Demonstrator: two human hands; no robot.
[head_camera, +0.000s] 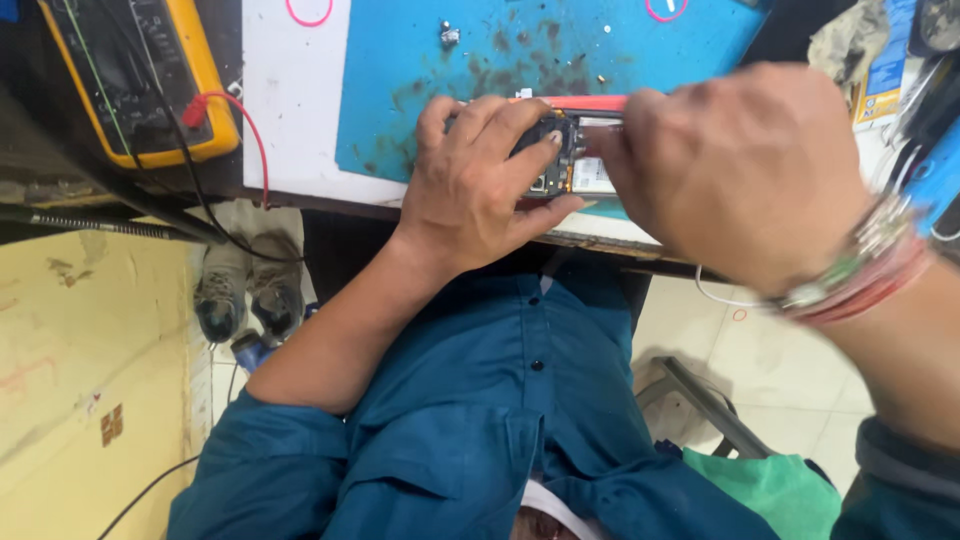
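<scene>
An opened phone (575, 165) with a red edge and bare circuitry lies at the near edge of the stained blue mat (420, 60). My left hand (475, 185) wraps over its left end, thumb below and fingers across the top. From the right, my right hand (740, 165), with bracelets at the wrist, has its fingers bunched against the phone's inside. Whatever those fingertips pinch is hidden behind the hand.
A yellow multimeter (135, 75) with a red lead (245, 115) sits at the table's far left. Small screws (449, 36) lie on the mat. Below the table edge are a pair of shoes (245, 285), a metal frame (705, 400) and a green cloth (775, 490).
</scene>
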